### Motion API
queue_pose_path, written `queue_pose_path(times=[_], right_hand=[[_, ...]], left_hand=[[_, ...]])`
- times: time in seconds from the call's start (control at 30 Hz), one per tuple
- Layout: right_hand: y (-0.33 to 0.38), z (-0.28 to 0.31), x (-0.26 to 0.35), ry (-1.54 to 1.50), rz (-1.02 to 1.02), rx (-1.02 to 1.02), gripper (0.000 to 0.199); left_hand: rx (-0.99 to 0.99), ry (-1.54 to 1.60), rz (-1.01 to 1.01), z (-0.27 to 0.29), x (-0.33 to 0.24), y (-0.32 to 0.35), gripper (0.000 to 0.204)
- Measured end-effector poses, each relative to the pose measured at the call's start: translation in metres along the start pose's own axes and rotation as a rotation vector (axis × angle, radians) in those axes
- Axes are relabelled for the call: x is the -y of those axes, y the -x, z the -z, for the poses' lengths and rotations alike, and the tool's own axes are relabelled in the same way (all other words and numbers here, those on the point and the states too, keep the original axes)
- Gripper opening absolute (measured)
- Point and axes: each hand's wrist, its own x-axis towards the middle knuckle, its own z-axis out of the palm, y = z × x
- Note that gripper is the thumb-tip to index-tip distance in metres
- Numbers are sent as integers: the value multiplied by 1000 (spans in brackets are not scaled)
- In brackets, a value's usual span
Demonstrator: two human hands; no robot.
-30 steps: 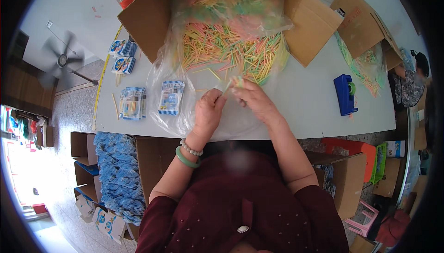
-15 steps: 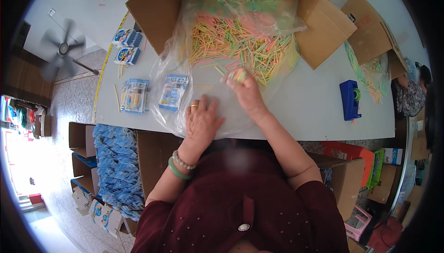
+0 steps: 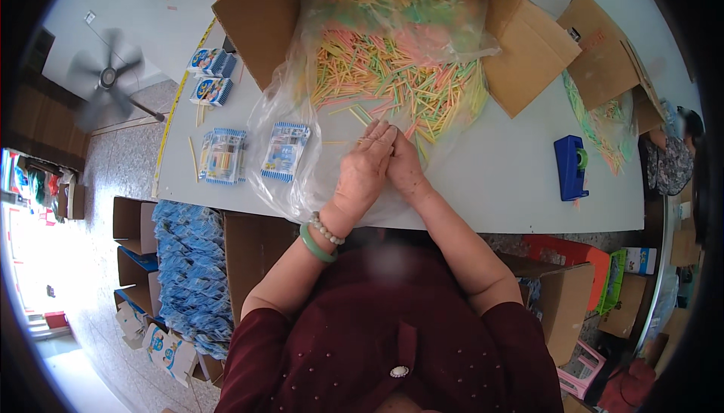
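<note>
My left hand [image 3: 362,172] and my right hand [image 3: 406,168] press together over the clear plastic sheet [image 3: 283,205], fingers closed and pointing away from me. A small bundle of thin pastel sticks is held between them; the palms and fingers hide nearly all of it. Just beyond my fingertips lies a large heap of loose pink, yellow and green sticks [image 3: 407,73], spilling from a plastic bag. To the left of my hands, a blue-and-white printed packet [image 3: 285,152] lies flat on the plastic.
More packets [image 3: 225,156] and small blue boxes [image 3: 211,90] occupy the table's left side. An open cardboard carton [image 3: 256,24] surrounds the heap. At right sit a blue tape dispenser [image 3: 571,168] and another carton of sticks [image 3: 603,73]. Below left, a box brims with blue packets [image 3: 192,277].
My left hand has lifted off the plastic and moved right and away from me to meet my right hand. The stick bundle in my right hand is now covered by both.
</note>
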Motion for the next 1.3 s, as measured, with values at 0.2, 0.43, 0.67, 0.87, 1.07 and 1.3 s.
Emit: queue_pose_path(times=[0.2,0.43,0.67,0.87,1.07,1.3], right_hand=[[6,10,9,88,156,-21,15],[4,8,8,36,128,68,8],[7,7,6,131,174,117,18],[8,5,11,194,222,135,18],[7,10,22,153,185,38,12],[4,18,67,-138,-173,230,10]], left_hand=[[-199,-241,-20,48,-10,10,26],[-205,-887,487,98,55,23,40],[-178,-447,862,107,83,16,43],[-268,-879,445,108,89,28,25],[-441,-399,218,108,46,17,16],[-13,841,644,53,4,12,9]])
